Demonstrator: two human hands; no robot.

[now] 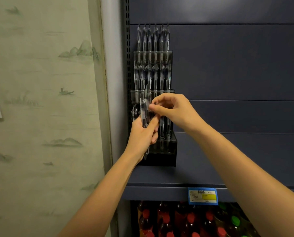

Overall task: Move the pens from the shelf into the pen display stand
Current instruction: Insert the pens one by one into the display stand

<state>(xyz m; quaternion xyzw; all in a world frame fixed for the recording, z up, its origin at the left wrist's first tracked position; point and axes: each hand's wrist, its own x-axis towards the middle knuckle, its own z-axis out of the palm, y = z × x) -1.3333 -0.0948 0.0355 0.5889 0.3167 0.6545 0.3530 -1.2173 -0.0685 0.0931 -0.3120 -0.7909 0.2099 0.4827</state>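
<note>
A tiered black and clear pen display stand (166,151) stands at the left end of the dark blue shelf (211,177). Its top and middle tiers hold several clear pens (154,40). My left hand (142,135) grips a bundle of clear pens (144,110) upright in front of the lowest tier. My right hand (171,108) pinches one pen of that bundle near its upper end with thumb and forefinger. A couple of pens stand in the lowest tier to the right of my left hand.
The shelf's perforated upright (127,48) and a grey post run beside the stand, with patterned wallpaper (40,100) to the left. A blue and yellow price tag (202,196) hangs on the shelf edge. Bottles with red and green caps (190,219) stand below.
</note>
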